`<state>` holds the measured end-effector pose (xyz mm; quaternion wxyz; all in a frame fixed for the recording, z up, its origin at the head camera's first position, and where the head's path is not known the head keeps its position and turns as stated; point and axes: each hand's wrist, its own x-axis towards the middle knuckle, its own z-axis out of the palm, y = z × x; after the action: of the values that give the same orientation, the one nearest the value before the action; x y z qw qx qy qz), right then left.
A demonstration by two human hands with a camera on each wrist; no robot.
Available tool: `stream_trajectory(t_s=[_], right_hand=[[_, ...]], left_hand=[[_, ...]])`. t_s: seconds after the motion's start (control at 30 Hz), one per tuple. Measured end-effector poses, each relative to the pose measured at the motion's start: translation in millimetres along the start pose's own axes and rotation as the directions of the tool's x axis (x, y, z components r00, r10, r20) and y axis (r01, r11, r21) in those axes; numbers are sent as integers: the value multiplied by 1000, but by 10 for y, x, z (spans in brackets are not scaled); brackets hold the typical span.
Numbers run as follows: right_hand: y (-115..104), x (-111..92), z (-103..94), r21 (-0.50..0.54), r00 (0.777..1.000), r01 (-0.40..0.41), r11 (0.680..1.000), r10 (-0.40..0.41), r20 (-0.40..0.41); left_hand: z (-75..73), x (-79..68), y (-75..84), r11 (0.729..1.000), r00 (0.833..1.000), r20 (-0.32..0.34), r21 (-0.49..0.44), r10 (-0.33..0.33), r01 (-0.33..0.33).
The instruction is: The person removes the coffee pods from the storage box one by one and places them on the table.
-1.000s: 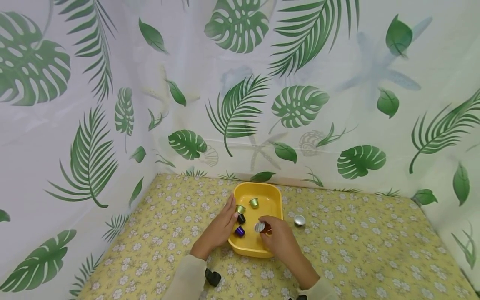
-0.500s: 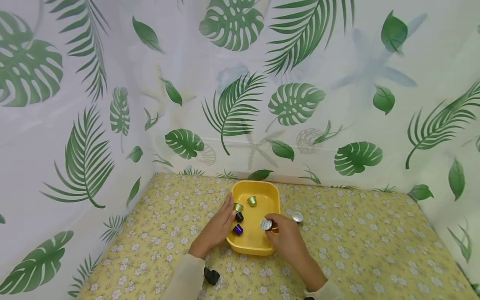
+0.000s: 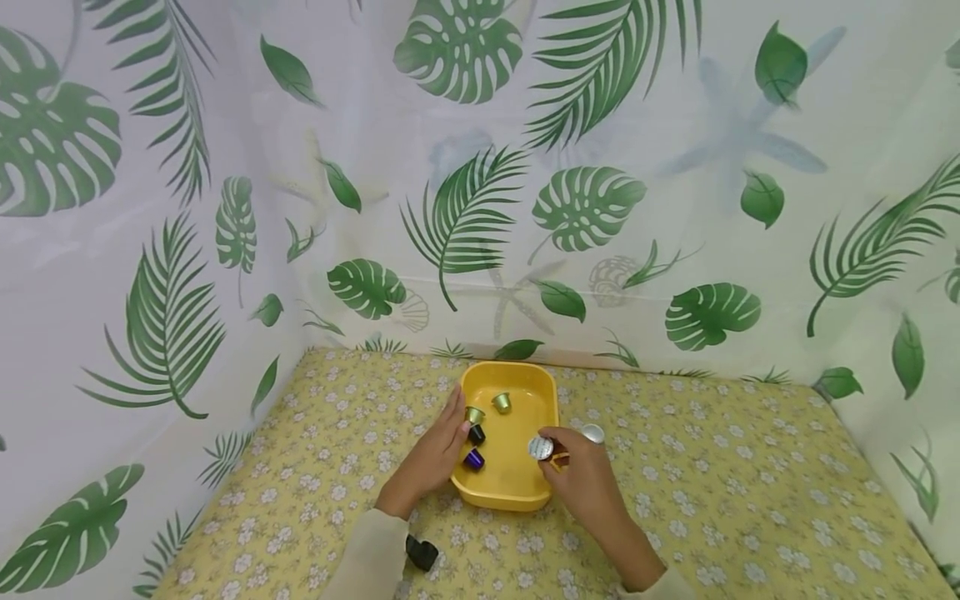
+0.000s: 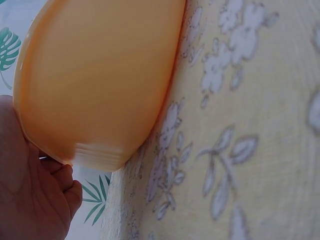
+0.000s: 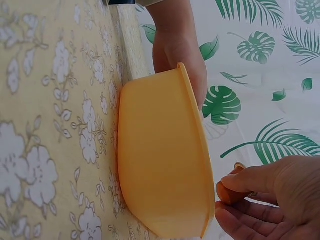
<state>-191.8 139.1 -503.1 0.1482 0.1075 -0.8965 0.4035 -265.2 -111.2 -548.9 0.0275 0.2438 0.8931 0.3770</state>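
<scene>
My left hand (image 3: 433, 457) holds the left side of a yellow plastic tub (image 3: 517, 503), its thumb over the rim and the other fingers along the outer wall. Between thumb and fingers, my right hand (image 3: 588, 477) pinches a coffee capsule (image 3: 540, 448) over the tub's right rim. Its foil lid faces left in the head view; in the right wrist view its body (image 5: 231, 193) is orange-brown. Inside the tub lie two green capsules, one (image 3: 502, 403) towards the back and one (image 3: 475, 415) by the left wall, plus a black capsule (image 3: 477, 433) and a purple capsule (image 3: 474, 459).
A silver-lidded capsule (image 3: 593, 433) sits on the table just right of the tub, beside my right hand. The yellow floral cloth (image 3: 720, 483) covers the table. Leaf-patterned sheets (image 3: 480, 333) stand behind and at the sides. A black strap (image 3: 422, 552) is at the left sleeve.
My right hand has carried the pinched capsule rightwards, from above the tub's floor to its right rim, near the silver-lidded capsule. The left hand stays on the tub. The head view has shifted slightly.
</scene>
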Motion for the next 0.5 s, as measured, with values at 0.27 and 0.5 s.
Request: stream_trajectory(t_s=[0.27,0.5], right_hand=[[18,-7,-65,28,1000,7,1000,-7,-12],[54,-28,-147,14,1000,-1,1000,2,-25]], left_hand=[[-7,-4,5,1000,1000,-9,-12,-8,7],[-4,-14,25,1000,1000,-1,-15,0,0]])
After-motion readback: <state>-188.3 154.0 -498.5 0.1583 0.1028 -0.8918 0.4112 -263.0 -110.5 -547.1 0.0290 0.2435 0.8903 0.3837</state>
